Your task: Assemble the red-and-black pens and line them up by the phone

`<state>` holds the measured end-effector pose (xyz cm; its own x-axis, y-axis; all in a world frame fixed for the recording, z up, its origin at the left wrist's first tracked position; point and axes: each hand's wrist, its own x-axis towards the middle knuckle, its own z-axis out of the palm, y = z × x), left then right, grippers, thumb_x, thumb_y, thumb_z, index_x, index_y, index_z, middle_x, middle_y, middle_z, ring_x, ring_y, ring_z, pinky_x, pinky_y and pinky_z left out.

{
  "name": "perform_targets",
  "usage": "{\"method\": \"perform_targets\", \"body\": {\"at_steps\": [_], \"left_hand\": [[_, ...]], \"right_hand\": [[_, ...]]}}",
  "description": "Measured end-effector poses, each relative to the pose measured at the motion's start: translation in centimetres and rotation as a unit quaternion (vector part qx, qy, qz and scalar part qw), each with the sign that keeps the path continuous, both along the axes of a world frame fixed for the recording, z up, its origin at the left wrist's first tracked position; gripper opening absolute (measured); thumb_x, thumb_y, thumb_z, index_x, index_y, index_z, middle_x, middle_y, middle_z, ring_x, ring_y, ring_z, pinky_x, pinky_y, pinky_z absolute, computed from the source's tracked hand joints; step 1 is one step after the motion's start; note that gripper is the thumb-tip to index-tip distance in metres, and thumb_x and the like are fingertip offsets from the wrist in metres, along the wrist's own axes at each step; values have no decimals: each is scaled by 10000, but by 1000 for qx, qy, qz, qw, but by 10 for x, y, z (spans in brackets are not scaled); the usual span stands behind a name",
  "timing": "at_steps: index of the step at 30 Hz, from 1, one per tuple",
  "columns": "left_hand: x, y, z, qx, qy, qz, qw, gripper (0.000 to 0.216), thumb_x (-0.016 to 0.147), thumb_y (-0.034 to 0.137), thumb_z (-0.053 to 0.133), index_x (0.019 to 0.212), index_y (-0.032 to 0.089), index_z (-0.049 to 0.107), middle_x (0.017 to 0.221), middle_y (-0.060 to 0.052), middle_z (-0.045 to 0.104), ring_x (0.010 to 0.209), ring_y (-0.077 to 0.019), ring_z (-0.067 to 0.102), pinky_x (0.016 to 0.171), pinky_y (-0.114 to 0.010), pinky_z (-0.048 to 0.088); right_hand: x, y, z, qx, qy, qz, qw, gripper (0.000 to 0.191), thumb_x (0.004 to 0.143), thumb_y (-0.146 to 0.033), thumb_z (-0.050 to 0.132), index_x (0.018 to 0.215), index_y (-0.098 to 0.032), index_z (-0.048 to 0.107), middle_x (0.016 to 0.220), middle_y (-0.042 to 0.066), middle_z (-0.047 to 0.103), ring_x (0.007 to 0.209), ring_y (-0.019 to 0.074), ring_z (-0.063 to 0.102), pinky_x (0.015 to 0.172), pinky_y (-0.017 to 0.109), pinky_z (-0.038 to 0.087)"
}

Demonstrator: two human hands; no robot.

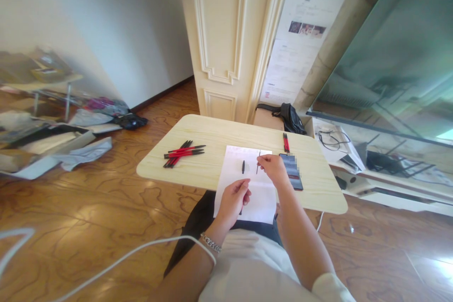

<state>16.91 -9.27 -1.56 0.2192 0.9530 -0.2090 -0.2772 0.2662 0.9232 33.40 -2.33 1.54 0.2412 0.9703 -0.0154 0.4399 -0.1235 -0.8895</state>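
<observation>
My right hand (273, 168) pinches a thin dark pen refill (257, 169) upright above the right part of a white sheet of paper (230, 163). Closer to my body, my left hand (234, 199) is closed around a red pen barrel (241, 209); only a short red and dark end shows below the fingers. On the paper between and beyond my hands lies a small black pen part (243, 166), touched by neither hand.
A pile of several red and black pens (184, 153) lies on the left of the pale table (208, 128). Two more pens (286, 142) lie at the right, near a phone (293, 170). A white cable (141, 247) crosses by my left forearm.
</observation>
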Motion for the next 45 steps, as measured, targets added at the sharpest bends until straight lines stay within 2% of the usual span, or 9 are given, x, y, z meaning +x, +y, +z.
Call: {"method": "perform_targets", "body": {"at_steps": [6,13,17,21,25,28,33,38,45], "left_hand": [[-1,3,-2,-32,-27,11,999,401,722,401,648,1004,117,661,629,-26,604,476,-101,506,411,-202,327],[-2,3,1,-39,-64,-2,997,412,712,340,679,1049,110,620,666,-34,629,509,-101,542,458,-210,367],[-2,2,4,-39,-94,-4,995,446,713,321,701,1090,137,550,681,-35,649,540,-118,579,502,-228,413],[-1,1,10,-63,-110,1,992,352,719,333,705,946,156,501,685,-49,664,543,-134,607,505,-231,432],[1,-1,19,-77,-86,3,993,317,739,376,683,864,167,480,680,-40,660,522,-130,610,481,-220,433],[3,-4,23,-69,-64,7,996,316,752,415,657,828,172,470,650,-27,647,482,-117,587,432,-198,393],[4,-5,20,-33,-54,10,998,324,775,454,622,807,186,441,599,-1,621,423,-96,532,380,-181,320],[4,-5,16,-15,-63,8,998,349,765,473,628,816,201,417,559,17,591,392,-97,502,361,-182,291],[2,-8,16,-15,-45,-24,999,346,781,465,624,893,207,421,587,6,622,412,-97,500,369,-180,317]], "right_hand": [[-13,5,-11,-62,-265,14,962,302,785,-384,575,642,-159,717,647,101,681,663,189,616,603,267,382],[-23,7,-17,-79,-305,-4,949,264,787,-395,606,746,-164,727,777,138,711,760,217,637,671,285,408],[-22,-3,-12,-16,-230,-22,973,266,811,-393,565,775,-168,703,778,100,706,738,196,620,669,284,409],[-29,-29,-16,13,26,41,999,333,841,-443,493,832,-165,676,728,47,672,599,142,574,559,254,412],[-40,-55,-23,-47,301,113,946,386,828,-498,507,964,-161,636,508,-47,506,389,110,439,421,256,382],[-42,-64,-23,-65,403,125,904,390,813,-493,536,984,-151,616,462,-64,457,354,122,435,387,273,389],[-40,-64,-20,-69,464,154,869,357,795,-441,583,966,-131,627,472,-32,519,379,154,508,402,297,429],[-39,-64,-18,-66,473,159,864,306,791,-396,603,910,-117,650,489,5,569,411,155,532,425,283,422],[-24,-49,-23,-21,336,79,938,304,734,-362,664,925,-126,671,762,62,674,566,111,550,552,250,436]]}}
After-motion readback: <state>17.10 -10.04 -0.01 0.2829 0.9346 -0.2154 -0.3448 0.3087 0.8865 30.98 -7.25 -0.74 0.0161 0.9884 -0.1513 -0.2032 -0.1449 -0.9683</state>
